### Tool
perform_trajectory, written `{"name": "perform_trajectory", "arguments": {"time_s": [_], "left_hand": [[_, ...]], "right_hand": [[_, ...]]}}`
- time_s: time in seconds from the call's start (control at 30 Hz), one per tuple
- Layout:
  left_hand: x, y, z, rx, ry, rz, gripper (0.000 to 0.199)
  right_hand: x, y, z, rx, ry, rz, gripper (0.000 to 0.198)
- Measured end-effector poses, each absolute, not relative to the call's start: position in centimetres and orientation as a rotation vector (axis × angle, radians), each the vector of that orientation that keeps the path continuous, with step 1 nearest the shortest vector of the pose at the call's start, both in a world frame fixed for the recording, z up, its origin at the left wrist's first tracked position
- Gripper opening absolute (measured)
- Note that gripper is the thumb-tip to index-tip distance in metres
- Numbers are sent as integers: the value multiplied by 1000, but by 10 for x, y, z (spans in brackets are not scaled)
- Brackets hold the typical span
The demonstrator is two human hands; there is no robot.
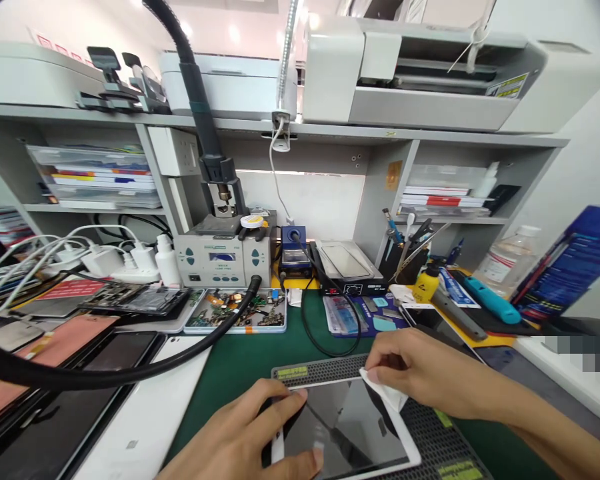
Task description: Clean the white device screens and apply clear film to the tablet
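A white-framed tablet (347, 427) with a dark, reflective screen lies on a grey perforated mat (430, 437) over the green work surface. My left hand (260, 427) rests on the tablet's left side, fingers spread across the frame and glass, holding it against the mat. At the tablet's far right corner, my right hand (405, 367) pinches a white wipe (391, 395) between thumb and fingers. The wipe touches the frame and hangs over the right edge of the screen.
A hot air station (223, 260) stands behind a tray of small parts (237, 310). Its black hose (170, 367) arches across the left side. Stacked phones and panels (80, 413) lie at left. A yellow bottle (426, 285) and blue-handled tool (493, 300) are at right.
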State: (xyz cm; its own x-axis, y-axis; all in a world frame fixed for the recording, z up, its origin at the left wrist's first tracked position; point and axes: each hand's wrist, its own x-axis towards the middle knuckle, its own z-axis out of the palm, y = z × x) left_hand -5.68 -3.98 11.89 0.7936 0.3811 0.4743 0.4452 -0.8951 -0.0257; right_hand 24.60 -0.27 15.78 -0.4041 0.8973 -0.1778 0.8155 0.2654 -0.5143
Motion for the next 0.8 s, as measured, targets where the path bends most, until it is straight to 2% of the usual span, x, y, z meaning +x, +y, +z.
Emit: {"name": "perform_trajectory", "arguments": {"time_s": [0.13, 0.4, 0.5, 0.67, 0.73, 0.8], "left_hand": [[-54, -51, 126, -2832, -733, -629, 25], [-38, -62, 123, -2784, -680, -712, 20], [-15, -64, 110, -2643, -663, -774, 22], [47, -78, 75, -2274, -860, -932, 47], [69, -84, 61, -2174, -1014, -959, 46], [83, -89, 51, -2112, -1135, -966, 37]], "right_hand": [[249, 2, 153, -1618, -2381, 878, 31], [247, 1, 158, -1528, -2372, 875, 19], [249, 1, 155, -1482, -2373, 864, 18], [252, 4, 146, -1414, -2372, 838, 16], [253, 5, 144, -1390, -2381, 833, 16], [253, 6, 144, -1373, -2388, 829, 17]]}}
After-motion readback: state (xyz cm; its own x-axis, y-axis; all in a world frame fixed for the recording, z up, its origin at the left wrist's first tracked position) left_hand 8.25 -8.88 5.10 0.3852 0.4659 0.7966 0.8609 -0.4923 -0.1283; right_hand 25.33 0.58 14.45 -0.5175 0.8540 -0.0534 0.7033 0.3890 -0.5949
